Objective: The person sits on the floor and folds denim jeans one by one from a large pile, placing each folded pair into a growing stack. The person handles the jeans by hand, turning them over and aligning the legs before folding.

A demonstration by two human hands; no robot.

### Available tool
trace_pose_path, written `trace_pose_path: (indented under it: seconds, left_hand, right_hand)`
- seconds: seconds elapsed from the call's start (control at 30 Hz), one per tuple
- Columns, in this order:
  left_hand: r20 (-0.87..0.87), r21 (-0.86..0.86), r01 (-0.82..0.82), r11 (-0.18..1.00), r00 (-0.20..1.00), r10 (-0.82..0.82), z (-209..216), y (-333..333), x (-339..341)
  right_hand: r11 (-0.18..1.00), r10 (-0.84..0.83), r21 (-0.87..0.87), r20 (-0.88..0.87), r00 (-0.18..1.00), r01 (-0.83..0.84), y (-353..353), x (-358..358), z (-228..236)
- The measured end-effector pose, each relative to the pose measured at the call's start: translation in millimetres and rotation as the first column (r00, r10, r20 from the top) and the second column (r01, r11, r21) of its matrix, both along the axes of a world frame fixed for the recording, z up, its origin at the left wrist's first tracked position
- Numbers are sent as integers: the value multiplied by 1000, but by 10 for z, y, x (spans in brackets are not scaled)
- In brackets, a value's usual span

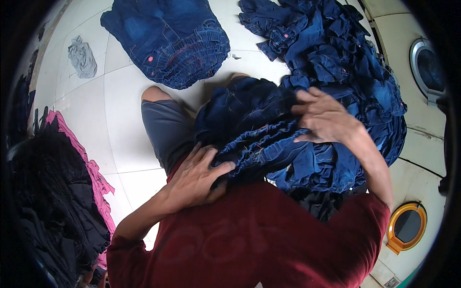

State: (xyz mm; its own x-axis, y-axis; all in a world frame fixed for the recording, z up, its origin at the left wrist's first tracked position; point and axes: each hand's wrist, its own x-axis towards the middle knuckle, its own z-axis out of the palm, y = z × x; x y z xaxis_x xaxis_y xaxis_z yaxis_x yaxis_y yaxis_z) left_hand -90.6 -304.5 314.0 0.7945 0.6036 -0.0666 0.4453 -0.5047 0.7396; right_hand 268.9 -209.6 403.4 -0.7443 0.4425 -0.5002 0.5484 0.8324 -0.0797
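— On the white tiled floor, at the far left, what can be seen?

— A black heap of cloth is seen there, bordered on its right by a pink cloth. Farther up, a crumpled grey rag is set apart.

— And to the right of that?

— Some gathered blue denim is spread near the top. Nearer the body, the left hand is placed at the left end of a dark blue garment, whose waistband is pinched between thumb and bent fingers.

— Where is that garment held?

— Over the lap, beside the grey shorts and in front of the dark red shirt.

— And the right hand?

— It is held at the waistband's right end, fingers parted but blurred; whether cloth is pinched cannot be told.

— Beyond it?

— A large denim heap is piled up, then a grey-rimmed round door and an orange-rimmed round door are seen.
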Motion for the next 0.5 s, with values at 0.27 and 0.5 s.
trace_pose_path:
  seconds: [0.27, 0.5]
  left_hand:
    - [41, 370, 67, 927, 995, -88, 378, 450, 72]
    - [211, 572, -145, 808, 977, 26, 1215, 1076, 104]
  right_hand:
    - [977, -62, 212, 114, 992, 36, -85, -355, 1505]
    - [943, -8, 332, 9, 1000, 5, 332, -417, 2621]
